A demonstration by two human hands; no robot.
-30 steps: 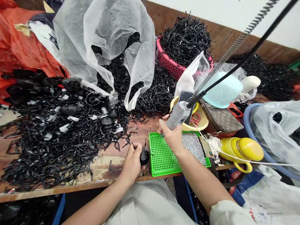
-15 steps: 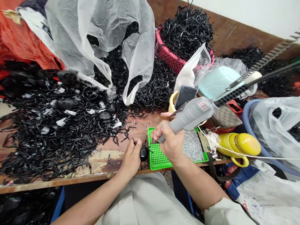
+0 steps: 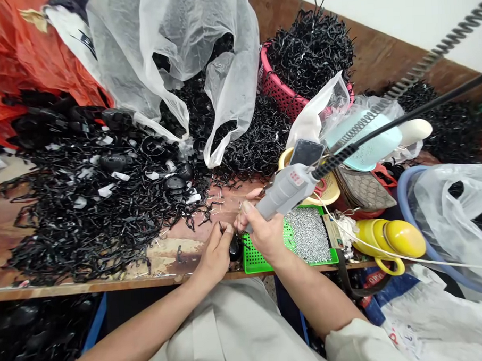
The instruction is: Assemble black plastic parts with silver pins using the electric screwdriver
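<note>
Both hands meet at the near edge of the worn wooden counter [image 3: 110,287]. Left hand [image 3: 214,256] pinches a small round black plastic part [image 3: 233,249] against the counter, fingers curled closed around it. Right hand [image 3: 263,233] is wrapped fully around a grey electric screwdriver [image 3: 283,192], tilted with its tip down beside that part. Just right lies a green perforated plastic tray [image 3: 254,261] holding a heap of small silver screws [image 3: 309,233]. Farther back spread loose black plastic scraps [image 3: 86,219], clear plastic bags [image 3: 187,50] and a pink basket [image 3: 281,96].
</note>
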